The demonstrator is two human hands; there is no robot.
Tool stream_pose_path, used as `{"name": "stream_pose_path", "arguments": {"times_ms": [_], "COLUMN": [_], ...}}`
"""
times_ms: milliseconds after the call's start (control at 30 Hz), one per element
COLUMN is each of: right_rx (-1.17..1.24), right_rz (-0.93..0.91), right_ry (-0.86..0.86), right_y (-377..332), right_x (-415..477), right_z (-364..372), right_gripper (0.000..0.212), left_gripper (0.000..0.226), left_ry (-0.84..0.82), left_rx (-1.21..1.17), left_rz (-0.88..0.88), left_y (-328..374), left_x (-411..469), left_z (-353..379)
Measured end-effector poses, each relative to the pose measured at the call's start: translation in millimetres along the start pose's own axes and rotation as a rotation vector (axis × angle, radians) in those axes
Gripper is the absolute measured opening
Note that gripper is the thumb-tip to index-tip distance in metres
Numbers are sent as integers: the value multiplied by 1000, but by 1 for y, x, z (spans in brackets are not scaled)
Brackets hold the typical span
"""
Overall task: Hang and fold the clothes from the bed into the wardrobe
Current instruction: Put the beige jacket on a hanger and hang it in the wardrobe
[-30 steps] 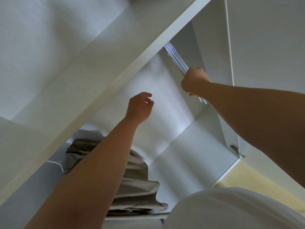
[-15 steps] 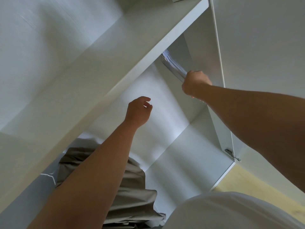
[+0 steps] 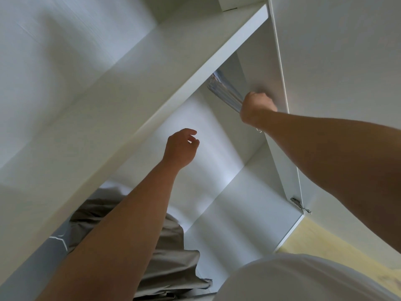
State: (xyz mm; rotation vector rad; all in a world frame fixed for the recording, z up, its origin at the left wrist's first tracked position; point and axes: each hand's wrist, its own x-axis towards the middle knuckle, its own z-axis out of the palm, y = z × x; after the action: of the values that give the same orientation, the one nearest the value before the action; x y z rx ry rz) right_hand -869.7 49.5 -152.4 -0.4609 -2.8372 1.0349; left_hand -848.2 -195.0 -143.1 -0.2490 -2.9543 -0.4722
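Right hand [image 3: 257,107]: raised high in the wardrobe's [image 3: 221,192] upper right corner, just under the shelf [image 3: 152,109] and close against the right side panel [image 3: 260,61]; fingers curled tight in a fist.
Right hand's hold: it grips a bundle of thin pale hangers [image 3: 225,92]. The bundle runs up and left from the fist toward the underside of the shelf, and a short end shows below the wrist. The bundle is blurred, so I cannot tell how many there are.
Left hand [image 3: 180,148]: lifted into the middle of the open compartment, below the shelf's front edge. The fingers are loosely bent with the thumb apart from them, and it holds and touches nothing.
Hands to each other: well apart, the right one higher and nearer the side panel.
Grey-brown garment [image 3: 173,253]: hangs in folds at the compartment's lower left, partly hidden behind the left forearm.
Darker grey cloth [image 3: 52,248]: at the garment's left, with a thin white line on it.
Hinge [image 3: 298,204]: metal, on the front edge of the right side panel.
Floor [image 3: 325,242]: pale wood, beyond the wardrobe's lower right corner.
White top [image 3: 293,279]: the person's own, at the bottom right.
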Motion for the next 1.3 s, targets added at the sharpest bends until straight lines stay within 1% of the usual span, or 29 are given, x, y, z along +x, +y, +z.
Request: {"name": "stream_pose_path", "arguments": {"times_ms": [200, 367, 567, 667, 733, 900, 1033, 1167, 1300], "right_rx": [-45, -19, -33, -26, -16, -19, -49, -35, -32], "right_rz": [-30, -58, -181, -225, -229, -243, -237, -226, -195], "right_ry": [-6, -9, -2, -8, -16, -21, 0, 46, 48], "right_y": [3, 3, 1, 1, 2, 6, -9, -31, -33], "right_x": [-4, -9, -21, -31, -39, -58, -77, -95, -126], "right_z": [4, 9, 21, 30, 37, 40, 30, 13, 18], "right_gripper": [36, 33, 26, 22, 21, 23, 23, 25, 22], "left_gripper": [27, 26, 29, 30, 34, 52, 59, 63, 66], "left_ry": [-7, -3, -1, 58, 92, 117, 158, 96, 118], "left_rx": [1, -34, -93, -99, -119, -291, -288, -326, -374], "left_rz": [-5, -28, -25, -30, -56, -137, -76, 5, 50], "left_y": [-2, -1, 6, 5, 2, -2, -2, -4, -8], "left_x": [1, 1, 7, 9, 10, 13, 8, 6, 0], "left_z": [1, 3, 9, 10, 9, 6, -2, -20, -34]}}
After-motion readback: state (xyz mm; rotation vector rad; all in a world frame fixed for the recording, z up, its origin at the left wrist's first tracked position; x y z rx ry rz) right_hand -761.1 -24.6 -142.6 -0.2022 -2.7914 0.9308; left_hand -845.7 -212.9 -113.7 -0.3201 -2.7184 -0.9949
